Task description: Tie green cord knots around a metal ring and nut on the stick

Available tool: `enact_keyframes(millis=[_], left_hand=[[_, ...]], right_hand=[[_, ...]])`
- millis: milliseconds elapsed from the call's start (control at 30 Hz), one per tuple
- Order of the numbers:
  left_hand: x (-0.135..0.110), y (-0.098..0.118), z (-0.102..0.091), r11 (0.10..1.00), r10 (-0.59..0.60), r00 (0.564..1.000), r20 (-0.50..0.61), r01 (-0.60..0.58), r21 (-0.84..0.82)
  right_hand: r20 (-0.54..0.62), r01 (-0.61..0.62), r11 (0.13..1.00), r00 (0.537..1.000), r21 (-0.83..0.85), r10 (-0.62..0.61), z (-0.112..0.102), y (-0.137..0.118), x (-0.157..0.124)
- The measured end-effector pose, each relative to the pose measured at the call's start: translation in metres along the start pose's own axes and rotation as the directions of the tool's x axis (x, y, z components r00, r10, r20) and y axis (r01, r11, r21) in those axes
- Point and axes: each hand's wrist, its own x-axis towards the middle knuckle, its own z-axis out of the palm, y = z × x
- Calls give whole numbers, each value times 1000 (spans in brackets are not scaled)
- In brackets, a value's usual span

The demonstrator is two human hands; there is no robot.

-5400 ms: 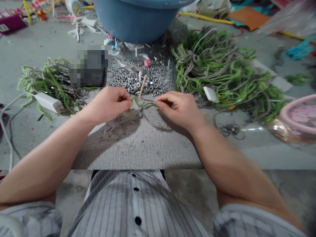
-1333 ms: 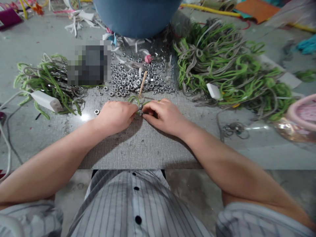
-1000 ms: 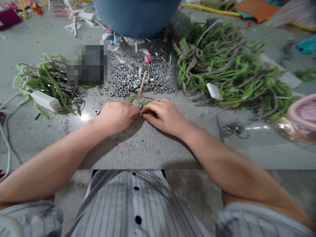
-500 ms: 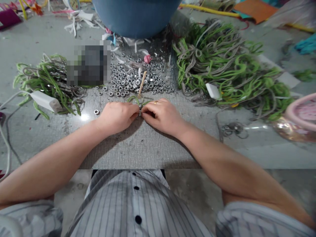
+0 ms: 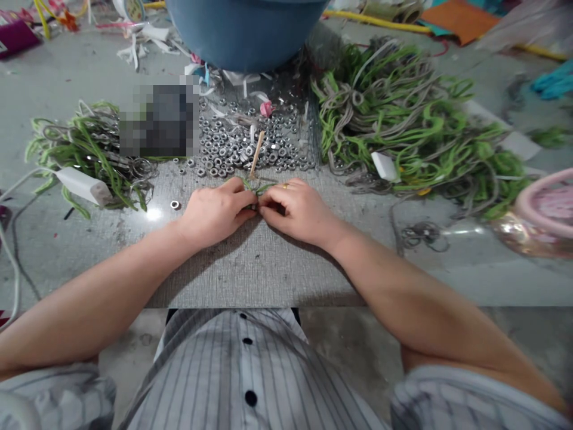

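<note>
Left hand and right hand together, both pinched on a green cord.
The fingertips meet low over the table, the cord running in from their far side; whatever else sits in the pinch is too small to tell. A ring circles 1 right finger. Just beyond the hands slants a stick, with scattered nuts around and behind it. 1 loose nut lies near the left wrist. A tub stands behind the nuts, a pile of green and grey cords to the right.
</note>
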Motion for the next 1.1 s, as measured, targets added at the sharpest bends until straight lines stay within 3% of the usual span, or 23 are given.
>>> enact_keyframes(millis=[400,567,700,800,967,1100], left_hand=[[0,0,-1,1000,-19,1000,-1,19,-17],[0,-1,-1,1000,-13,1000,-3,13,-12],[1,-1,-1,1000,-13,1000,7,13,-11],[1,0,-3,1000,-17,999,27,18,-13],[2,2,-5,999,-27,998,53,28,-15],[1,1,-5,1000,-29,998,54,29,-7]], right_hand=[[-212,-173,985,963,-9,167,-28,0,-4],[-228,-280,954,941,-106,251,-38,6,-5],[-136,-374,904,926,-206,352,-47,7,-6],[-4,-412,858,902,-306,432,-52,5,-5],[242,-355,820,835,-449,494,-54,2,-3],[332,-313,820,800,-479,500,-54,1,-2]])
